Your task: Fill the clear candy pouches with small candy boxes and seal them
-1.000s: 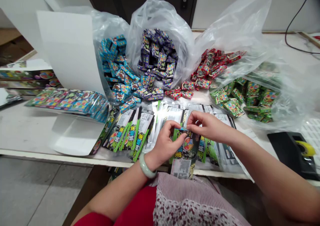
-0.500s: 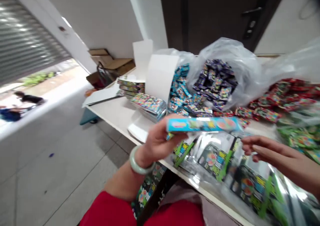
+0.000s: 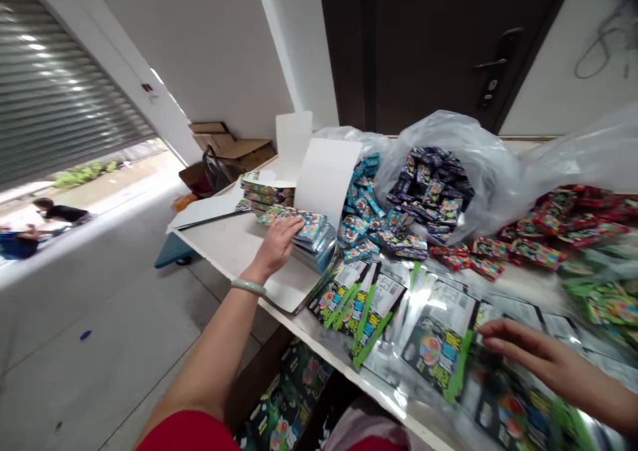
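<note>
My left hand, with a pale green bangle on the wrist, rests with its fingers stretched over a stack of thin, colourful printed boxes. The thumb is hidden. To the right, my right hand hovers over or touches the clear plastic packs with black, green-edged printed cards; its fingers are loosely bent and hold nothing I can see. Between the hands lie several overlapping packs. Blue wrapped sweets lie beside the stack.
Behind are purple wrapped sweets in a clear bag, red ones and green ones. White card sheets stand near another box stack. Below the table edge is a carton of printed packs. Another person is outside.
My left hand has moved left and away with the blue-edged box, from over the packs to the stack. My right hand has dropped slightly toward the packs. The view has shifted.
</note>
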A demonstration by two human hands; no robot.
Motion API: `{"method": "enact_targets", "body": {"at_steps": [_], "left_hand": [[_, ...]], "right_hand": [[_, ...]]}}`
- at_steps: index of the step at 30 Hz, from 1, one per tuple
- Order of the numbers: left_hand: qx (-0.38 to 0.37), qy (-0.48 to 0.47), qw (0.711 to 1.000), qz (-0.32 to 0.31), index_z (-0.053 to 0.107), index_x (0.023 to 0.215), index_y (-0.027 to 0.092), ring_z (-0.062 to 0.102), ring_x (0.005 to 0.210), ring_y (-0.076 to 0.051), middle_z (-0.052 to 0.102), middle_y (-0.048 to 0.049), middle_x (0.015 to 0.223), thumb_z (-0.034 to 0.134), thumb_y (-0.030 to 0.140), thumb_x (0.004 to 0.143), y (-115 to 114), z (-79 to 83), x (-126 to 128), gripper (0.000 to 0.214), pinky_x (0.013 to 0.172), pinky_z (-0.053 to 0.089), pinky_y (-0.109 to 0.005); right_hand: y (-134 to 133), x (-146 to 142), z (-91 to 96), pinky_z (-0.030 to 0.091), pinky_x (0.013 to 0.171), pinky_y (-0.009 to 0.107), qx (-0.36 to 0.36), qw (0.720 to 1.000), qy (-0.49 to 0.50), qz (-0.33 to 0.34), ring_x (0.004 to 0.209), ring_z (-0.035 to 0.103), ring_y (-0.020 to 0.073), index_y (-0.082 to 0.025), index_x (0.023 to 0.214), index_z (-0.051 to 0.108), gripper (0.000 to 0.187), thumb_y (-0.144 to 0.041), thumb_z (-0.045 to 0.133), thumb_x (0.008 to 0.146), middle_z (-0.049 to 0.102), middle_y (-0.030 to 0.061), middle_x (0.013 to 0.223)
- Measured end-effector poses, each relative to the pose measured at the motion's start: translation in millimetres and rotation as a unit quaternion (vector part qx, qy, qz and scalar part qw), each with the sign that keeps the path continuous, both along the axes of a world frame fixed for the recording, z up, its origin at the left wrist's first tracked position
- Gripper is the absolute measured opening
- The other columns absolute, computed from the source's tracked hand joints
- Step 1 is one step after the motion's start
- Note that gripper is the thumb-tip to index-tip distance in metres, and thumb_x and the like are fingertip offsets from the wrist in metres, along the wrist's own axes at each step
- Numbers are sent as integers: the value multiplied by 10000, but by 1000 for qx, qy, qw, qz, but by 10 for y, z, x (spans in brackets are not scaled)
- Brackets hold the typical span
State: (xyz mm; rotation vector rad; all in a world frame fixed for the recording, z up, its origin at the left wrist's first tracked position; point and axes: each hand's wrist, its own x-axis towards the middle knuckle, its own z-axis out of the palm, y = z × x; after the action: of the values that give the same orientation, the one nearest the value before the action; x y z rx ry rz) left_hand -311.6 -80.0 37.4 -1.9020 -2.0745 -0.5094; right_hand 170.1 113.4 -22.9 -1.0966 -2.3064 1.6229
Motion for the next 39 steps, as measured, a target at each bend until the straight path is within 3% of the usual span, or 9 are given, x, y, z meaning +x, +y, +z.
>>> {"method": "enact_targets", "body": {"at_steps": [4,7,12,15,23,27,30,33,39], "left_hand": [[71,-28,997,-10,387,1419,219,289,1419,-307,398,-107,1492,447,150,825,107,-4,337,601,1153,202,-580],[147,-120,981,-38,373,1418,234,414,1339,-290,467,-110,1422,520,208,872,350,-182,1058,566,1130,307,-507],[-151,-207,938,-233,343,1429,189,375,1367,-312,463,-154,1437,570,430,888,643,-684,2587,635,1135,294,-517],[-255,-175,920,-241,288,1462,191,167,1454,-365,309,-165,1540,652,580,780,732,-891,3015,866,1163,168,-578],[-265,-148,925,-226,249,1479,223,86,1468,-365,180,-141,1589,684,535,771,764,-997,3019,887,1161,131,-590],[-269,-158,923,-227,258,1477,194,78,1463,-388,175,-154,1588,743,583,683,778,-1021,3043,1008,1163,101,-606],[-266,-190,917,-230,282,1467,194,92,1460,-393,191,-156,1583,762,560,675,768,-991,3021,995,1163,90,-617],[-209,-292,906,-225,336,1435,205,192,1447,-350,277,-149,1554,680,482,797,768,-876,2998,776,1168,155,-584],[-179,-577,776,-180,609,1067,199,628,948,-213,677,-81,1039,615,351,824,952,-671,3184,287,828,503,-356]], "right_hand": [[225,201,-107,515,901,492,124,989,-51,-58,975,668,331,-247,988,685,364,-508,548,773,720,123,1045],[245,216,-187,434,1010,500,268,956,-116,-43,1155,576,354,-125,1191,614,509,-413,617,770,627,202,1234],[93,38,-295,369,1077,469,347,922,-174,6,1292,442,383,-36,1354,462,883,-383,829,630,473,278,1386],[46,36,-310,363,1077,472,353,919,-177,-5,1283,445,377,-43,1338,480,826,-383,815,664,484,269,1373],[232,432,-350,370,1036,484,274,943,-138,-125,1225,474,369,-130,1242,560,780,-301,875,549,533,212,1291],[351,474,-382,442,918,429,241,945,-113,-188,1015,580,284,-166,1131,610,505,-254,769,659,621,125,1081],[424,532,-262,484,756,360,198,953,-70,-220,787,615,216,-165,936,652,193,-261,611,774,661,67,861],[420,620,-19,483,685,319,164,961,-14,-222,725,612,185,-184,846,651,205,-362,554,812,676,35,798],[283,537,275,478,661,321,89,967,125,-205,693,589,172,-191,829,642,259,-442,612,776,659,17,764]]}}
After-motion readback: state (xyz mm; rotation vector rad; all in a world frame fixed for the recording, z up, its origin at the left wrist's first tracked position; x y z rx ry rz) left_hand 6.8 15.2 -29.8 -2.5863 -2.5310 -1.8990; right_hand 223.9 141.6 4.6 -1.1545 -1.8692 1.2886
